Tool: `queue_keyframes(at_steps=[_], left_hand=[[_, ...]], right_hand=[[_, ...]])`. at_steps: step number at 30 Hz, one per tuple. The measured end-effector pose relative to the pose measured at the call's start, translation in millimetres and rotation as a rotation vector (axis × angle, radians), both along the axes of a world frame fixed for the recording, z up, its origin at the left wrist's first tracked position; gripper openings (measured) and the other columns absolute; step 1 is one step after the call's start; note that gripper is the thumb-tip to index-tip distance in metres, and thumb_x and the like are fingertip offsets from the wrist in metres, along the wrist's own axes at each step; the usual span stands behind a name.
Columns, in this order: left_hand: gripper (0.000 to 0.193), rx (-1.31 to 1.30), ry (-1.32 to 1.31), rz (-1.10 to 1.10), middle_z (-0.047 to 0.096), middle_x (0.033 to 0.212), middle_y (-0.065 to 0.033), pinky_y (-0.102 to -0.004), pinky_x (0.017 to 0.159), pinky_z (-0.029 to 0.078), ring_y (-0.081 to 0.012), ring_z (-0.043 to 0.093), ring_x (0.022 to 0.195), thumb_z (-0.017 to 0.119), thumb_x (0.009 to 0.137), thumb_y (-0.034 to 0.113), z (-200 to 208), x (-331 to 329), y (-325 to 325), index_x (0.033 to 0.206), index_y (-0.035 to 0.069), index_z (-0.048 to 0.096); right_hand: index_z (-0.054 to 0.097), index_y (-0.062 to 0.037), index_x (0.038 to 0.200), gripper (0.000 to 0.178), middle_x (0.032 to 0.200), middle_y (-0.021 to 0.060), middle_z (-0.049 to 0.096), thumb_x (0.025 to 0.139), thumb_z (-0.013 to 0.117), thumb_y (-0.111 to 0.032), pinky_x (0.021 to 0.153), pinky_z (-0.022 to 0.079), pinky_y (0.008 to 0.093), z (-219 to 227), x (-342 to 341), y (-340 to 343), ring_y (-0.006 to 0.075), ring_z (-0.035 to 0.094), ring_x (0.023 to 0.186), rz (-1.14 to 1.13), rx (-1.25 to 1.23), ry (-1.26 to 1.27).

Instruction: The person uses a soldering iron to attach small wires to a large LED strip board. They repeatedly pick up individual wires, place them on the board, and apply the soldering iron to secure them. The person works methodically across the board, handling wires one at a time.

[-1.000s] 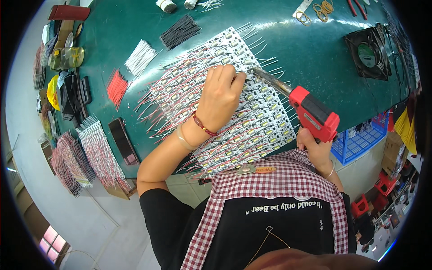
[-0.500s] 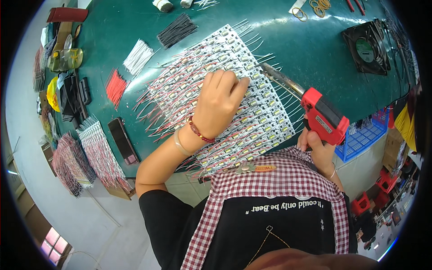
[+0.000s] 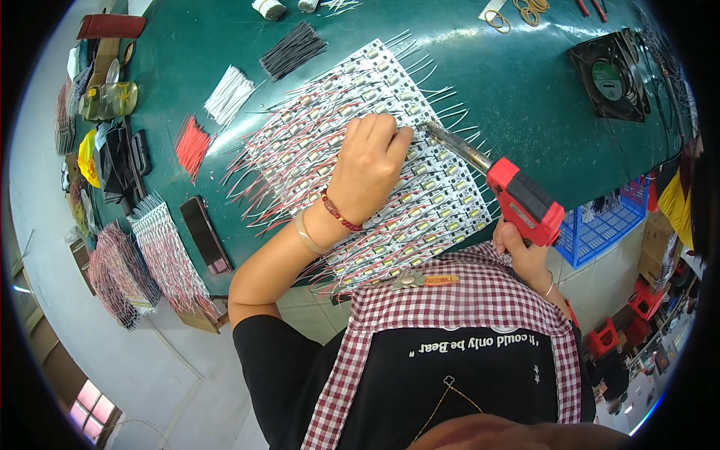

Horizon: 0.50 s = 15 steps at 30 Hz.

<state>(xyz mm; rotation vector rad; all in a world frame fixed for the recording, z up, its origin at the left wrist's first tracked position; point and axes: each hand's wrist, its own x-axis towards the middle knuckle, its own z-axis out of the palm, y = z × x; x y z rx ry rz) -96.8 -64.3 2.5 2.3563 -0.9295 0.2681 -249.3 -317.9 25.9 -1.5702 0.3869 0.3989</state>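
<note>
A panel of white circuit boards [image 3: 452, 201] lies tilted on the green table, with small yellowish parts in rows and many red and white wires fanning off its edges. My left hand [image 3: 369, 166] rests over the middle of this panel, fingers curled and pinched together; whatever is between the fingertips is hidden. In my right hand [image 3: 525, 253] is a red and black soldering gun [image 3: 525, 201], gripped by its handle near the table's front edge. Its long metal tip reaches up-left to the boards, just right of my left fingertips. Contact with the board is too small to tell.
Bundles of red wires [image 3: 193, 148], white wires [image 3: 229, 96] and black wires [image 3: 292, 51] lie left of the panel. A phone [image 3: 205, 234] and more wired panels [image 3: 171, 255] are at the left edge. A black fan [image 3: 609, 76] stands right, above a blue crate [image 3: 600, 232].
The soldering gun and my right hand have moved left, bringing the tip further over the boards toward my left fingers. My left hand has barely shifted.
</note>
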Motion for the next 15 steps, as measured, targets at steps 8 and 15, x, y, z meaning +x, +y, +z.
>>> queue_keyframes(at_steps=[8, 15], left_hand=[[0.024, 0.058, 0.006, -0.001, 0.047, 0.078, -0.0085, -0.0358, 0.068, 0.039, -0.0244, 0.050, 0.075, 0.058, 0.069, -0.004, 1.9, 0.9, -2.7, 0.092, 0.001, 0.065], [0.024, 0.077, -0.007, 0.004, 0.048, 0.079, -0.0082, -0.0359, 0.069, 0.039, -0.0240, 0.050, 0.076, 0.059, 0.070, -0.001, 0.8, -0.9, -0.2, 0.093, 0.001, 0.064]], right_hand=[[0.062, -0.0001, 0.103, 0.021, 0.085, 0.0055, 0.064, 0.086, 0.067, -0.010, 0.063, 0.049, 0.0301, -1.6, -2.8, 2.9, 0.0141, 0.060, 0.070, 0.005, -0.156, -0.133], [0.062, -0.0005, 0.099, 0.018, 0.078, 0.0035, 0.064, 0.085, 0.068, -0.011, 0.062, 0.048, 0.0288, -2.2, -2.6, 1.1, 0.0129, 0.060, 0.068, -0.017, -0.116, -0.119]])
